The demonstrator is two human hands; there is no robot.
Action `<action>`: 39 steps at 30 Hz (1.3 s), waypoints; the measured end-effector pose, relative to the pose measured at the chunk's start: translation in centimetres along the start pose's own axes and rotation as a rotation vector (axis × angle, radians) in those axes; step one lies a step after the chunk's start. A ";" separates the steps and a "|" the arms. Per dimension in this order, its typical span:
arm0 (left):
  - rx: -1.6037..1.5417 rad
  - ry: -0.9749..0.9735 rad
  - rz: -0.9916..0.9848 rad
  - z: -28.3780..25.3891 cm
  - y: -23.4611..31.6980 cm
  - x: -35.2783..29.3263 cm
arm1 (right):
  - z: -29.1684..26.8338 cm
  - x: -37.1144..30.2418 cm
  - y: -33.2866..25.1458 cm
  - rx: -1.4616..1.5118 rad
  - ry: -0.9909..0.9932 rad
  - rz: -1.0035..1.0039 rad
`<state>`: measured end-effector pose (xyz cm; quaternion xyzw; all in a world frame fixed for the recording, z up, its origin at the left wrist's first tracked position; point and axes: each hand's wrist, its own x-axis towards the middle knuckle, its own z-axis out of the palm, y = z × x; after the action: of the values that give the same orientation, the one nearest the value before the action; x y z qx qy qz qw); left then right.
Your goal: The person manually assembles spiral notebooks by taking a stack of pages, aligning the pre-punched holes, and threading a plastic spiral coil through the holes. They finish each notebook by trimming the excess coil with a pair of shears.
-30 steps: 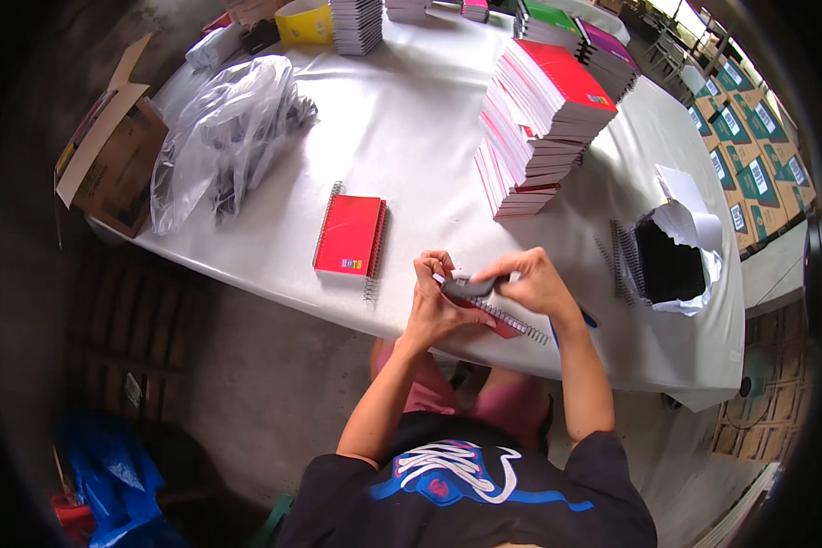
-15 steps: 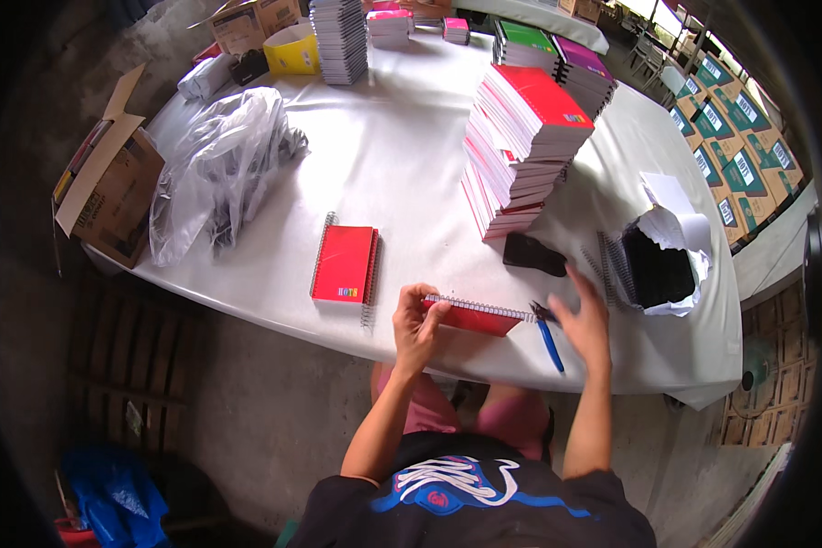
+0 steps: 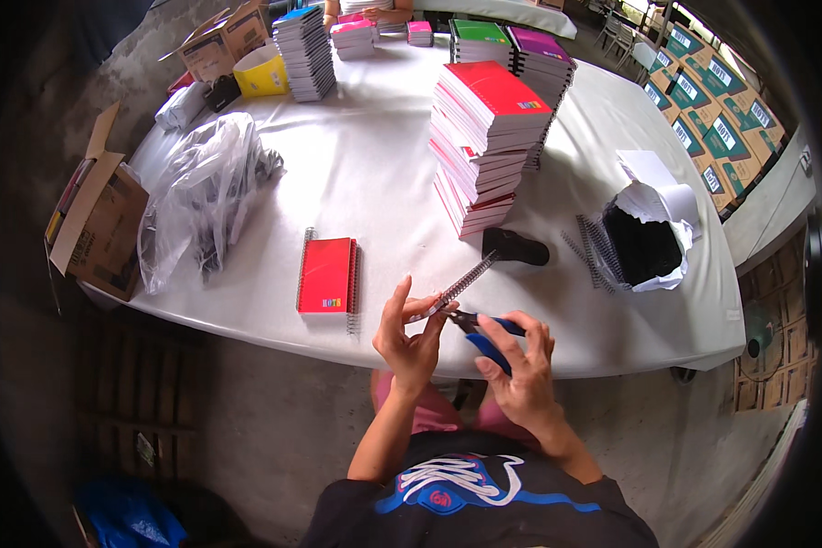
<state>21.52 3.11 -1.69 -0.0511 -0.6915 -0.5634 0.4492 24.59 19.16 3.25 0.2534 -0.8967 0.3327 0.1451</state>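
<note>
Metal spiral wire [image 3: 457, 288] sits pinched between the fingers of our left hand [image 3: 409, 333], lifted just off the near edge of the tabletop [image 3: 374, 173], slanting up toward the tall stack of red notebooks [image 3: 486, 146]. Our right hand [image 3: 521, 361] is closed round blue-handled pliers [image 3: 480, 333], their tip meeting the lower end of the wire. We judge the step to be trimming or crimping the coil's end; the next move calls for a steady squeeze with the wire kept from twisting. One bound red notebook [image 3: 327, 274] lies flat near the front edge to our left, well apart from the hands. A dark block-like tool [image 3: 515, 247] rests at the foot of the stack, and loose coils [image 3: 589, 251] lie beside a paper-wrapped black bundle [image 3: 644, 237] toward the right edge. A clear plastic bag [image 3: 201, 196] slumps at the left edge. Whether the pliers' jaws actually grip the wire is too small to tell, and our palm hides most of the handles
</note>
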 end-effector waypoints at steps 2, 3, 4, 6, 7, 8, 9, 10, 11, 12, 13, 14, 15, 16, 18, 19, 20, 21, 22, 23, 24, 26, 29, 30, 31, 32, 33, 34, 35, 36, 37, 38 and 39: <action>0.020 0.004 0.018 0.0 0.2 0.1 | 0.2 0.5 -0.5 -0.023 0.018 -0.018; 0.034 0.006 0.022 -0.1 0.2 -0.1 | 0.3 0.5 -0.6 -0.010 0.021 -0.012; 0.055 0.007 0.040 -0.2 0.2 -0.1 | 0.4 0.5 -0.7 0.004 0.023 -0.006; 0.096 0.007 0.077 -0.4 0.0 -0.2 | 0.4 0.5 -0.7 0.008 0.008 -0.021; 0.104 0.010 0.088 -0.4 0.0 -0.3 | 0.2 0.5 -0.7 -0.003 -0.011 -0.041; 0.112 0.013 0.099 -0.5 0.0 -0.5 | 0.1 0.4 -0.6 -0.013 -0.029 -0.061; 0.115 0.015 0.109 -0.4 0.1 -0.6 | 0.0 0.2 -0.4 0.280 -0.144 0.084; 0.115 0.010 0.129 -0.4 -0.1 -0.8 | 0.1 -0.2 0.0 0.573 -0.258 0.229; 0.115 0.005 0.149 -0.3 -0.4 -1.0 | 0.2 -0.5 0.4 0.867 -0.370 0.375; 0.116 0.000 0.168 -0.3 -0.6 -1.2 | 0.3 -0.5 1.2 1.242 -0.495 0.499; 0.111 0.008 0.154 -0.2 -0.6 -1.3 | 0.3 -0.5 1.4 1.392 -0.527 0.574; 0.107 0.017 0.139 -0.1 -0.6 -1.4 | 0.3 -0.4 1.4 1.542 -0.558 0.650; 0.103 0.029 0.127 0.1 -0.6 -1.4 | 0.1 -0.2 1.3 1.691 -0.590 0.723; 0.072 0.057 0.038 0.1 -0.5 -1.3 | 0.8 -0.7 1.6 1.521 -0.536 0.671; 0.023 0.119 -0.133 -0.1 -0.2 -1.1 | 0.9 -0.4 2.0 0.748 -0.288 0.306; 0.005 0.154 -0.217 -0.3 0.1 -0.9 | 1.0 -0.3 2.3 0.370 -0.161 0.119; -0.255 0.249 -0.337 0.0 0.3 -0.4 | 1.0 -0.5 3.1 0.296 -0.109 0.211; -0.266 0.261 -0.422 -0.3 0.2 -0.3 | 1.0 -1.0 4.6 0.149 -0.058 0.241; -0.284 0.271 -0.508 -0.7 0.0 -0.3 | 0.9 -1.6 6.1 -0.013 -0.070 0.324; -0.300 0.284 -0.591 -1.1 -0.2 -0.2 | 0.7 -2.1 6.9 -0.299 -0.139 0.405; -0.333 0.293 -0.571 -0.9 -0.4 -0.2 | 1.1 -2.8 8.4 -0.461 -0.133 0.427; -0.483 0.278 -0.623 -1.5 -0.8 -0.6 | 2.1 -2.4 8.8 -0.554 -0.075 0.352; -0.605 0.300 -0.625 -2.4 -0.7 -1.1 | 3.4 0.9 6.4 -0.081 -0.009 0.210; -0.617 0.337 -0.604 -2.5 -0.5 -0.9 | 4.3 2.4 5.3 0.260 -0.044 0.237; -0.628 0.369 -0.580 -2.6 0.0 -0.5 | 5.2 4.0 4.4 0.602 -0.078 0.262; -0.675 0.357 -0.627 -3.2 0.8 -0.1 | 6.1 5.3 3.8 0.850 -0.091 0.317; -0.536 0.318 -0.564 -4.2 0.9 0.4 | 6.6 6.8 3.0 1.094 -0.102 0.369; -0.388 0.279 -0.501 -5.4 0.7 0.8 | 7.5 8.2 2.0 1.345 -0.118 0.423; -0.240 0.242 -0.439 -6.6 0.5 1.1 | 7.8 9.6 0.6 1.432 -0.072 0.523; -0.183 0.248 -0.472 -8.0 0.5 1.4 | 8.7 11.1 -0.2 1.466 -0.103 0.526; -0.079 0.212 -0.462 -9.1 0.4 1.8 | 9.5 12.6 -0.5 1.492 -0.118 0.532; 0.024 0.178 -0.452 -10.2 0.2 2.3 | 10.3 13.9 -0.9 1.627 -0.109 0.567; 0.134 0.152 -0.439 -11.4 0.2 2.8 | 10.9 15.0 -1.6 1.754 -0.107 0.616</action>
<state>26.41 -7.43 -0.14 0.1728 -0.6863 -0.6025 0.3690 12.04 5.46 2.47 0.0384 -0.3578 0.9030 -0.2346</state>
